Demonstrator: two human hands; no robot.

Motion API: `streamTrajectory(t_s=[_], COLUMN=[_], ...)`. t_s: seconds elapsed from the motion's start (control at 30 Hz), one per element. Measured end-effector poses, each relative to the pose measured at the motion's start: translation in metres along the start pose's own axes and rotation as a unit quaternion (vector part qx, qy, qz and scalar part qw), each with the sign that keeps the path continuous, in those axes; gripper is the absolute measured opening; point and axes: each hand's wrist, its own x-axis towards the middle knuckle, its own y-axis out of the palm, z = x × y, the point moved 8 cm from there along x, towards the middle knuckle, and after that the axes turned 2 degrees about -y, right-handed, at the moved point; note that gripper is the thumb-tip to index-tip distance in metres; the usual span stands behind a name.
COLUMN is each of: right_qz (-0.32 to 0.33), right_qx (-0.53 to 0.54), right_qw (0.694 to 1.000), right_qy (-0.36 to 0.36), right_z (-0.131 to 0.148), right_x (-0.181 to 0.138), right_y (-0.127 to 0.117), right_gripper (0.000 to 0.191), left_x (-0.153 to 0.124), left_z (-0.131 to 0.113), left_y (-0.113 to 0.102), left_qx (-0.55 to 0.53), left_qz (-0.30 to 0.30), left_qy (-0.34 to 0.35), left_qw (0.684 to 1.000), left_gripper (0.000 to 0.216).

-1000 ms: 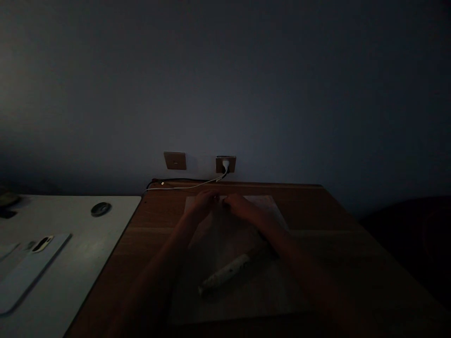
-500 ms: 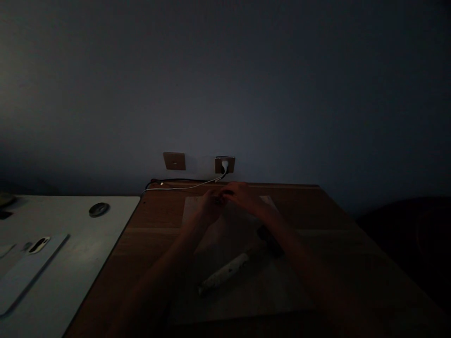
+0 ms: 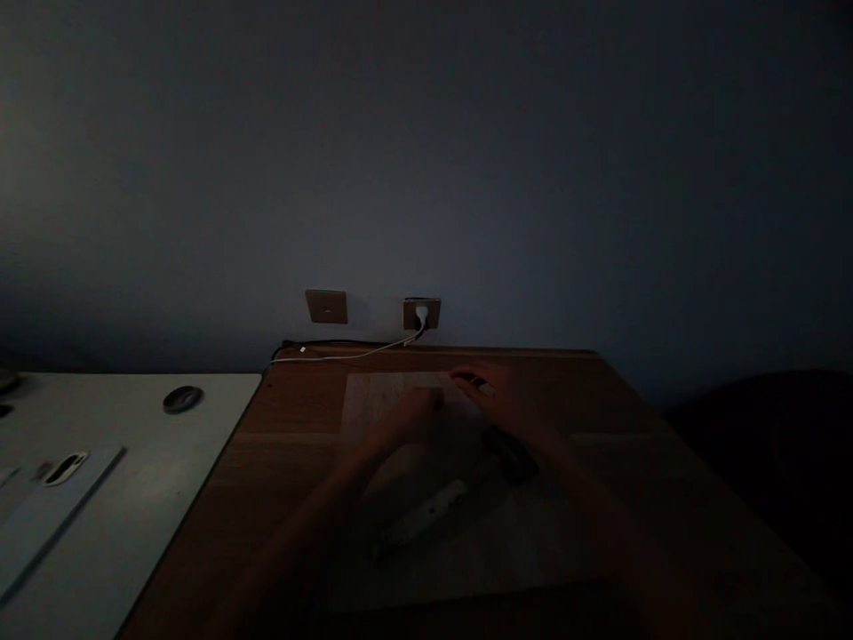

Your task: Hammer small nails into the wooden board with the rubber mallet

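Note:
In the dim head view, my left hand (image 3: 421, 411) is closed over the upper part of a pale board (image 3: 377, 387); whatever it may hold is hidden. My right hand (image 3: 499, 391) is apart from it, to the right, with thumb and fingers curled round a small dark thing (image 3: 476, 381) too dim to name. Between my forearms a hammer lies slantwise on the board. Its handle (image 3: 419, 517) has a whitish wrapping, and its dark head (image 3: 510, 453) is beside my right forearm.
The board lies on a wooden table (image 3: 286, 462). On the left, a white table (image 3: 179, 471) bears a dark ring-shaped object (image 3: 182, 399) and a pale phone (image 3: 63, 507). A white cable (image 3: 339, 357) runs along the back edge to a wall socket (image 3: 422, 313).
My hands, together near the back edge before, have come apart. The left has come down and nearer; the right has moved rightward. The hammer stays on the board.

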Motion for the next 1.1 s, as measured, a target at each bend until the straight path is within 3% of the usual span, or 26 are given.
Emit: streamTrajectory(t_s=[0.13, 0.27, 0.4, 0.5, 0.6, 0.8, 0.87, 0.93, 1.1], right_qz=[-0.003, -0.037, -0.085, -0.131, -0.160, -0.111, -0.094, -0.083, -0.056], right_qx=[0.009, 0.037, 0.044, 0.034, 0.014, -0.028, -0.027, -0.022, 0.010], right_qw=[0.999, 0.996, 0.987, 0.976, 0.962, 0.956, 0.948, 0.940, 0.921], right_qy=[0.030, 0.072, 0.127, 0.172, 0.222, 0.271, 0.303, 0.329, 0.385], right_z=[-0.017, -0.032, -0.048, -0.066, -0.090, -0.118, -0.120, -0.119, -0.108], right_x=[-0.038, -0.076, -0.112, -0.142, -0.175, -0.228, -0.238, -0.241, -0.236], right_y=[-0.005, -0.013, -0.023, -0.031, -0.033, -0.011, -0.004, 0.000, 0.002], right_gripper=[0.024, 0.026, 0.030, 0.034, 0.041, 0.048, 0.053, 0.059, 0.066], left_x=[-0.017, -0.027, -0.034, -0.047, -0.069, -0.162, -0.193, -0.214, -0.227], left_z=[-0.018, -0.023, -0.043, -0.056, -0.040, 0.055, 0.072, 0.074, 0.069], left_y=[0.013, 0.021, 0.013, -0.006, -0.034, -0.078, -0.077, -0.069, -0.052], left_qx=[0.128, 0.180, 0.178, 0.129, 0.132, 0.249, 0.204, 0.132, -0.003], left_qz=[0.084, 0.140, 0.160, 0.165, 0.116, -0.046, -0.077, -0.110, -0.214], left_qy=[0.088, 0.115, 0.158, 0.167, 0.112, -0.073, -0.119, -0.140, -0.194], left_qw=[0.984, 0.967, 0.958, 0.963, 0.978, 0.965, 0.969, 0.975, 0.957], left_gripper=[0.016, 0.028, 0.027, 0.023, 0.034, 0.035, 0.034, 0.034, 0.046])
